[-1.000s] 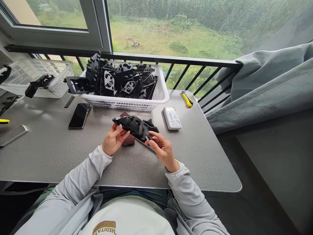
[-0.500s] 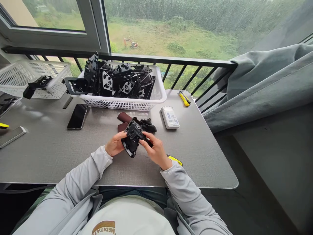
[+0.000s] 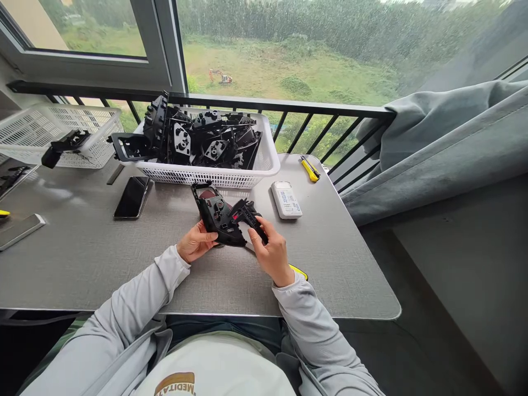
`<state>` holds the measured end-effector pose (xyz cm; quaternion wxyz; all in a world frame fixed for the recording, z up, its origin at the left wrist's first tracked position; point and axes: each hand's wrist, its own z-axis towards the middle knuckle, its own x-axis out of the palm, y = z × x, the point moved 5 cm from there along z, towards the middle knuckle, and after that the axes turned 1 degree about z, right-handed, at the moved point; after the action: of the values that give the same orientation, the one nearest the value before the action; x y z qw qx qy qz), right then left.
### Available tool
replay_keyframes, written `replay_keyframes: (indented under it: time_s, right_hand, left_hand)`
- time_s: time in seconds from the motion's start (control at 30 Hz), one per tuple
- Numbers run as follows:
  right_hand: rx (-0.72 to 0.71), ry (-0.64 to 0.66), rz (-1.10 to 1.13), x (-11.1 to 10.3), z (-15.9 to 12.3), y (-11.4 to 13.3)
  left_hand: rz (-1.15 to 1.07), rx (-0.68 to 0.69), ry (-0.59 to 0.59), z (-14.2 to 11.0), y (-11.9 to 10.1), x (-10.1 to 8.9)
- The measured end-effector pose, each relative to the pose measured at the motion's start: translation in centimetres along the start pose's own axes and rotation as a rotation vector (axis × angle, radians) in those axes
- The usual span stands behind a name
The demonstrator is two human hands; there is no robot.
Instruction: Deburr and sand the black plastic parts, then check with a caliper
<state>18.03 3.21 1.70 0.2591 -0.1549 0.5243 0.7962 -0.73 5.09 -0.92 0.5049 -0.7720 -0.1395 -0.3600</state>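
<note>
My left hand (image 3: 194, 243) is closed on the lower left edge of a black plastic part (image 3: 217, 209), a moulded housing with an angular frame, clips and round bosses. It is held tilted above the table in front of me. In my right hand (image 3: 272, 252), the fingers grip a black caliper (image 3: 249, 215) with scale marks along its beam. The caliper's jaw end is at the right side of the part; whether it touches is unclear. A yellow-handled tool (image 3: 299, 271) lies partly hidden beneath my right wrist. Brown sheet material (image 3: 207, 194) shows behind the part.
A white basket (image 3: 206, 175) heaped with black plastic parts (image 3: 214, 137) stands at the back. Another white basket (image 3: 99, 118) is at the left. On the table lie a phone (image 3: 132, 197), a white printed box-shaped object (image 3: 286, 200) and a yellow utility knife (image 3: 310, 169).
The black part has been turned in my left hand, so its longer frame now points up and left. My right hand has moved slightly right and down with the caliper, which now shows more clearly.
</note>
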Motion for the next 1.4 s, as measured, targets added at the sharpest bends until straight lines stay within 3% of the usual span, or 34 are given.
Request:
replay_keyframes:
  time_s: [0.8, 1.1, 1.4]
  right_hand:
    - [-0.072, 0.073, -0.069, -0.3, -0.2, 0.2]
    - [-0.097, 0.087, -0.073, -0.2, -0.2, 0.0]
    - [-0.043, 0.087, -0.116, 0.5, 0.1, -0.8]
  left_hand:
    - [0.1, 0.026, -0.078, 0.0, -0.1, -0.1]
    - [0.061, -0.008, 0.035, -0.4, -0.1, -0.8]
    - [0.195, 0.07, -0.17, -0.3, -0.2, -1.0]
